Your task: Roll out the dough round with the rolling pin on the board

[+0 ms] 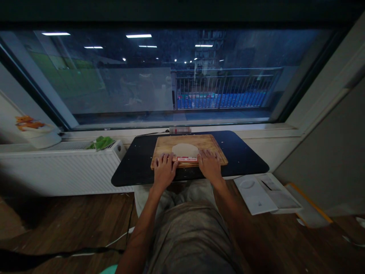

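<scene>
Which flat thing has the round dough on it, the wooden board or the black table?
The wooden cutting board. The dough lies on it; the black table only carries the board.

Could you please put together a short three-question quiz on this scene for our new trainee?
1. True or false: the dough lies on a metal tray.
2. What do the left hand and right hand both press on? A) a knife B) a rolling pin C) a bowl
3. What does the wooden board rest on?

Key:
1. False; it lies on the wooden board.
2. B; one palm is on each end of the pin, at the near edge of the dough.
3. A dark table by the window.
</scene>
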The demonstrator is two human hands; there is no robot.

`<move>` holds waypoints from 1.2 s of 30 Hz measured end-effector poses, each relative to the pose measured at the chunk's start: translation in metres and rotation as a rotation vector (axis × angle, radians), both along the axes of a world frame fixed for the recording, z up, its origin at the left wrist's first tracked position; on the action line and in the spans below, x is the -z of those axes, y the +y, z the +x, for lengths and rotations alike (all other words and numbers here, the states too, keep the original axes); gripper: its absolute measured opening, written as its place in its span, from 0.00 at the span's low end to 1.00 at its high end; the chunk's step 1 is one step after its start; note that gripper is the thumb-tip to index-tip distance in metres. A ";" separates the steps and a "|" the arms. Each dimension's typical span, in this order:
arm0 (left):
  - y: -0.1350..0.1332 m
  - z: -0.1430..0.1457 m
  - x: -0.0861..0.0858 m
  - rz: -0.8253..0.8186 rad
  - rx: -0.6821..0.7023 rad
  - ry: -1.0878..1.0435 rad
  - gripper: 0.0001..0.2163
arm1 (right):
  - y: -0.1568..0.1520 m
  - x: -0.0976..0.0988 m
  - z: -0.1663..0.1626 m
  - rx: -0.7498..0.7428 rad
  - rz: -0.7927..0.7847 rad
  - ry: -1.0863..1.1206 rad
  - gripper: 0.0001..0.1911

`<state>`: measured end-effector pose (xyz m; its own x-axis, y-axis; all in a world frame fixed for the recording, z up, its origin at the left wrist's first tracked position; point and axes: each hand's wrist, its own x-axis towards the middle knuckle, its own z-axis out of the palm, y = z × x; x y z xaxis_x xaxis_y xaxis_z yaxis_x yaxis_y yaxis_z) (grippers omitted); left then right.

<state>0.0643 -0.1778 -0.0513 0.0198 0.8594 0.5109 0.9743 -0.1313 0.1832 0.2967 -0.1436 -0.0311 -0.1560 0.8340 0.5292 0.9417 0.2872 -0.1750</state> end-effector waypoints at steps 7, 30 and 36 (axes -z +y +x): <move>0.004 -0.007 0.011 0.041 0.083 -0.085 0.24 | 0.021 0.007 0.028 -0.311 0.011 -0.022 0.22; 0.054 0.000 -0.028 -0.159 0.626 -0.091 0.07 | 0.061 0.014 0.047 -0.225 -0.026 0.155 0.19; 0.048 0.003 -0.042 -0.202 0.596 0.175 0.11 | 0.061 0.016 0.046 -0.139 0.077 0.280 0.21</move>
<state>0.0668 -0.1301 -0.0096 0.5909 0.7541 0.2866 0.7628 -0.6379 0.1060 0.3427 -0.0821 -0.0468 -0.1052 0.7707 0.6285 0.8109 0.4323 -0.3944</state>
